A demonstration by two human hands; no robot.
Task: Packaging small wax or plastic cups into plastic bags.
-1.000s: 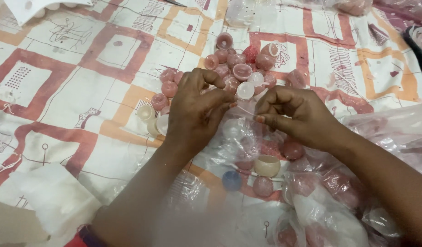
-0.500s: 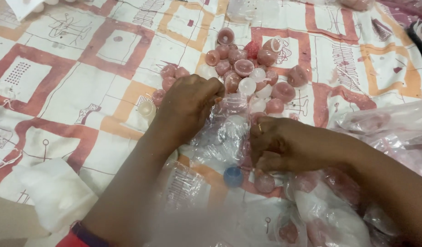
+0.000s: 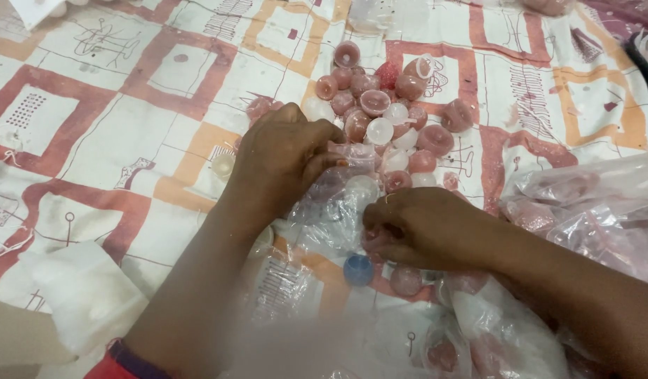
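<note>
My left hand (image 3: 282,158) pinches the upper edge of a small clear plastic bag (image 3: 336,200) lying on the patterned cloth. My right hand (image 3: 425,228) rests low beside the bag with its fingers curled around a small pink cup at the bag's right edge. Behind both hands lies a heap of small pink and whitish plastic cups (image 3: 387,119). A blue cup (image 3: 357,269) sits just below my right hand.
A cloth with orange, pink and white squares (image 3: 92,126) covers the surface. Larger clear bags holding pink cups (image 3: 590,210) lie at the right and bottom right. A white wad (image 3: 78,295) is at the lower left. A single whitish cup (image 3: 223,164) lies left of my left hand.
My right hand has dropped from mid-air beside the left hand down toward the cloth and closed on a cup. My left hand has shifted slightly up and kept hold of the bag.
</note>
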